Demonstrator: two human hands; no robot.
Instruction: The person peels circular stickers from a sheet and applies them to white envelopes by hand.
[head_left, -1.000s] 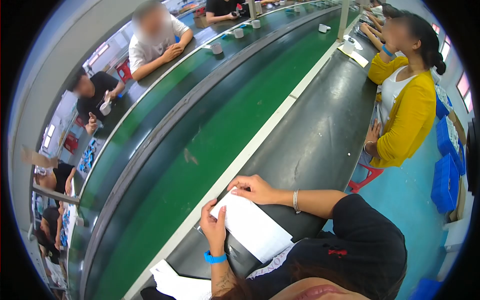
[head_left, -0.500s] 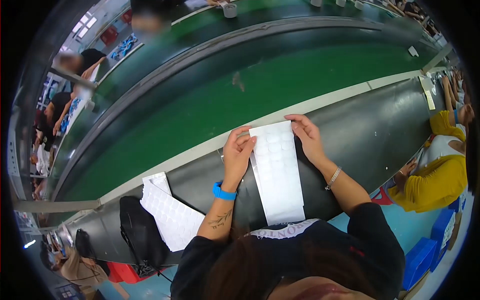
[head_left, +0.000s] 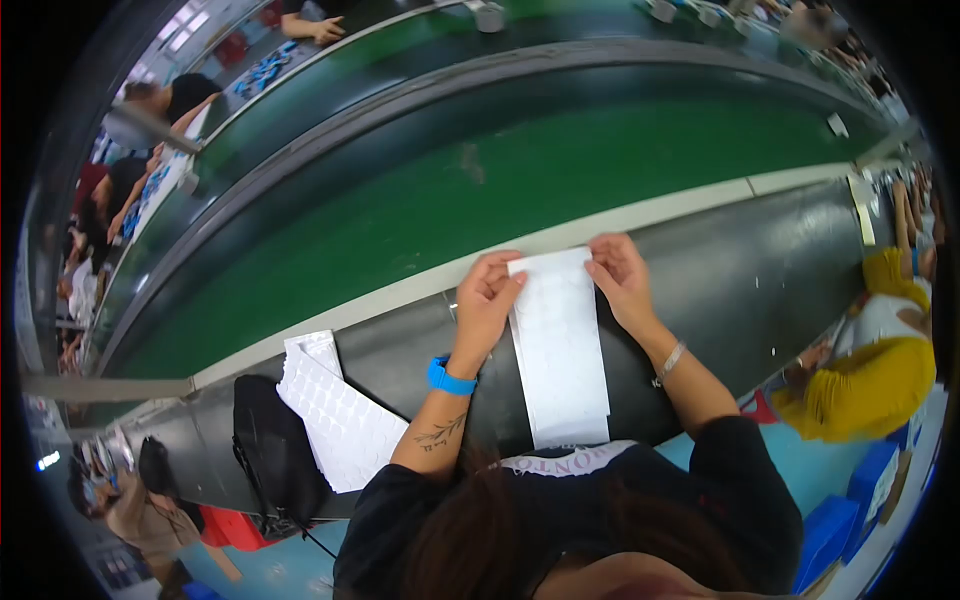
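Note:
A stack of long white sheets (head_left: 560, 345) lies lengthwise in front of me on the dark worktop, its near end by my shirt. My left hand (head_left: 488, 305) pinches the far left corner between thumb and fingers. At the far right corner, my right hand (head_left: 622, 285) grips the same sheets, thumb near the edge. Faint round outlines show on the white surface. More white sheets with rows of round shapes (head_left: 345, 425) lie to the left, partly over a black bag (head_left: 270, 450).
Beyond the dark worktop (head_left: 720, 270) runs a pale rail (head_left: 690, 205) and a green conveyor belt (head_left: 400, 215). A person in yellow (head_left: 850, 390) sits at the right. White cups or rolls (head_left: 488, 17) stand across the belt. Blue bins (head_left: 830, 535) are at the lower right.
The view has swung from the right side towards the front and left. Both hands have come to the two far corners of the sheets, which now lie straight ahead of me.

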